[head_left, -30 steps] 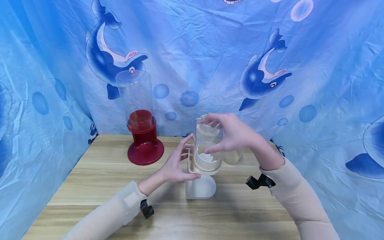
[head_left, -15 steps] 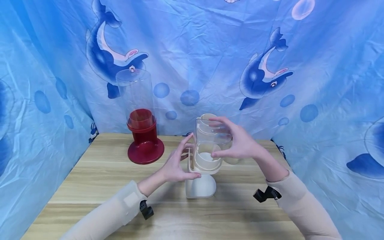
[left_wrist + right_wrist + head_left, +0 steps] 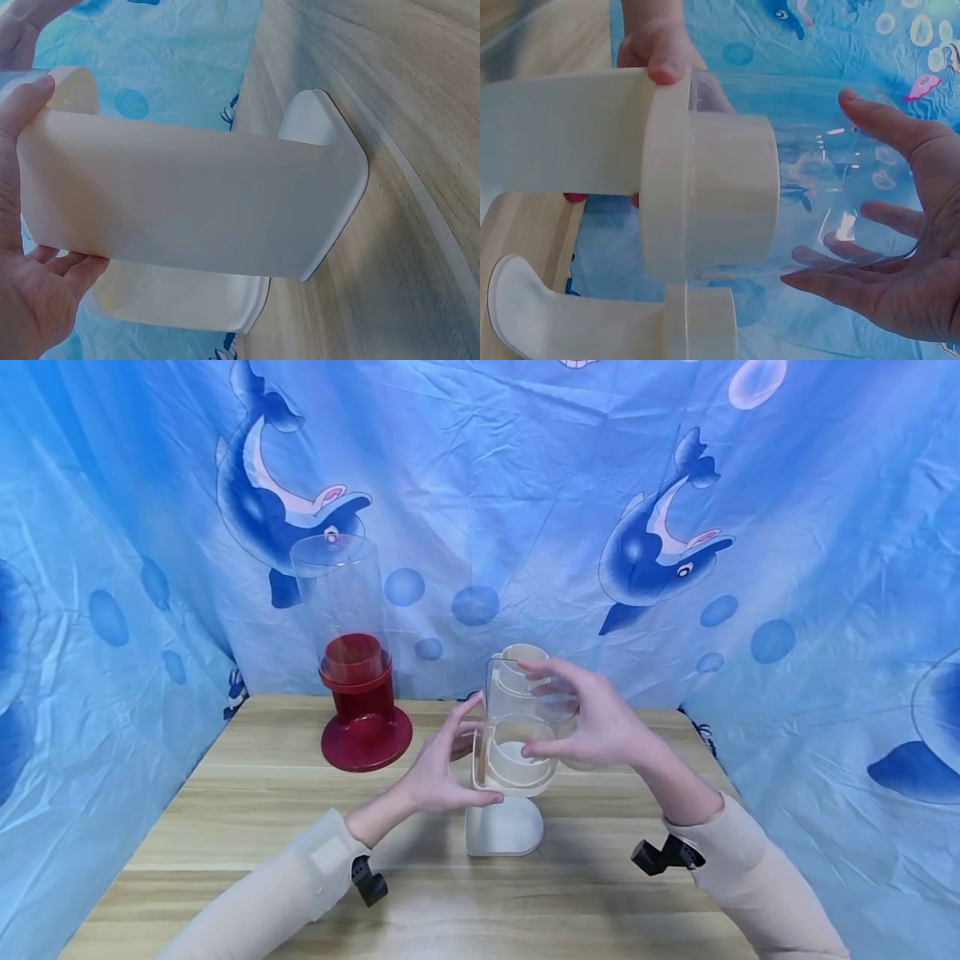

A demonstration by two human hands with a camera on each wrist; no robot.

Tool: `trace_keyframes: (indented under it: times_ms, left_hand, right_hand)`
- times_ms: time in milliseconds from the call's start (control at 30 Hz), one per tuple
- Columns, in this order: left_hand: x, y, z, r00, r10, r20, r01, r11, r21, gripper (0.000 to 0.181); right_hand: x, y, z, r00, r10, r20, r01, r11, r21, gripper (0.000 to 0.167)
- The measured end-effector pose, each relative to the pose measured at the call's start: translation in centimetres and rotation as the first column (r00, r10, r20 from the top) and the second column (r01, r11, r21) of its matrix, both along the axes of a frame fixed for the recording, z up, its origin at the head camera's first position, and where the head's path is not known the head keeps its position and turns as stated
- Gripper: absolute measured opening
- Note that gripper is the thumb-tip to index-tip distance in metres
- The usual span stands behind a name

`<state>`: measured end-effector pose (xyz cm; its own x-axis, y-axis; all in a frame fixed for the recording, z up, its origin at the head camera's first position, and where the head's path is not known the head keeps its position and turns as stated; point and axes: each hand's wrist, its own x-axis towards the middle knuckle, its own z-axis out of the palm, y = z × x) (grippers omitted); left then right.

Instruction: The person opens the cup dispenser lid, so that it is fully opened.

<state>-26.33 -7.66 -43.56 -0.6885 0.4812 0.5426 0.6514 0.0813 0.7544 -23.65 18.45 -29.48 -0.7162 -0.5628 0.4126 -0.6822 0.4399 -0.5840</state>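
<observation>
My left hand (image 3: 442, 777) grips the upper part of a white plastic stand (image 3: 504, 827), thumb at the front and fingers round the back. In the left wrist view that stand's flat back (image 3: 187, 199) runs from the hand down to its foot on the table. A clear plastic cylinder (image 3: 817, 169) fits around the stand's white collar (image 3: 735, 191). My right hand (image 3: 600, 718) holds the cylinder near its top, thumb on one side and fingers curved round the other. The cylinder is hard to see in the head view.
A second white stand (image 3: 522, 653) is close behind the first. At back left, a red stand (image 3: 363, 739) carries a tall clear cylinder (image 3: 337, 593). Another clear round edge (image 3: 583, 762) shows partly behind my right hand. A blue dolphin-print cloth (image 3: 480, 510) hangs behind the wooden table (image 3: 247, 793).
My right hand has shifted slightly to the right and its fingertips have changed position on the clear cylinder. The left hand and the stand have stayed nearly still.
</observation>
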Motion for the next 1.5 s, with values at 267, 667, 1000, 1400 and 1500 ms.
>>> trace_keyframes:
  times_ms: [267,667,1000,1400,1500]
  left_hand:
    - [0.1,0.1,-0.2,1.0,-0.008,0.01,0.008,1.0,0.003,0.135]
    - [0.0,0.3,-0.3,1.0,-0.012,-0.003,0.012,1.0,0.006,0.135]
    - [0.0,0.4,-0.5,1.0,-0.016,0.016,0.016,1.0,0.002,0.138]
    - [0.1,0.3,-0.2,1.0,-0.014,0.016,0.014,1.0,0.003,0.137]
    - [0.2,0.3,-0.3,1.0,-0.017,0.02,0.017,1.0,0.011,0.137]
  right_hand:
    - [-0.8,0.3,0.2,0.999,-0.008,0.033,0.008,1.0,-0.001,0.095]
    - [-1.4,0.5,1.1,0.996,0.026,0.085,-0.029,0.999,0.04,0.1]
    - [-0.5,0.1,1.4,1.0,-0.006,0.005,0.005,0.997,0.078,0.097]
    - [-1.0,-0.1,3.8,0.992,0.051,-0.116,-0.035,0.99,0.138,0.083]
    - [-1.2,-0.1,3.9,0.992,0.052,-0.115,-0.033,0.986,0.161,0.08]
